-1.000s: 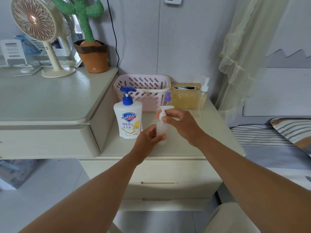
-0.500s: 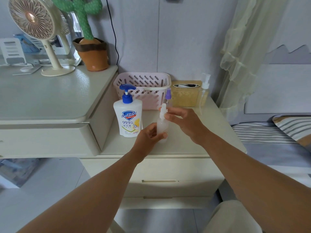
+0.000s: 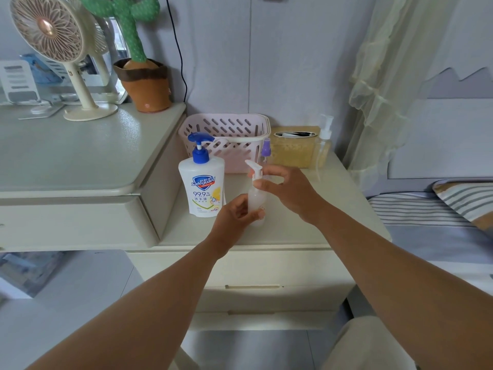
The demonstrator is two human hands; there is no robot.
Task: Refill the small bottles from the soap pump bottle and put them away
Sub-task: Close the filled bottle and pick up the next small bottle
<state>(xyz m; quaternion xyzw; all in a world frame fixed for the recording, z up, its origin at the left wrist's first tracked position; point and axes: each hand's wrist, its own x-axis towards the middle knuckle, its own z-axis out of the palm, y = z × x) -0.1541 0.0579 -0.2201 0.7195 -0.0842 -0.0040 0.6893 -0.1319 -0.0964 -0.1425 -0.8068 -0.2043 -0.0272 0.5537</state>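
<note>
The only readable print stands on the front label of the soap pump bottle (image 3: 204,188), at 9 o'clock of the small bottle (image 3: 256,198). A blue shield (image 3: 203,181) at the label's 12 o'clock carries the brand "Safeguard" in white under tiny Chinese characters. Below it comes "99.9%" in dark blue, then "洗手液". A red mark at the label's 5 o'clock is too small to read.
</note>
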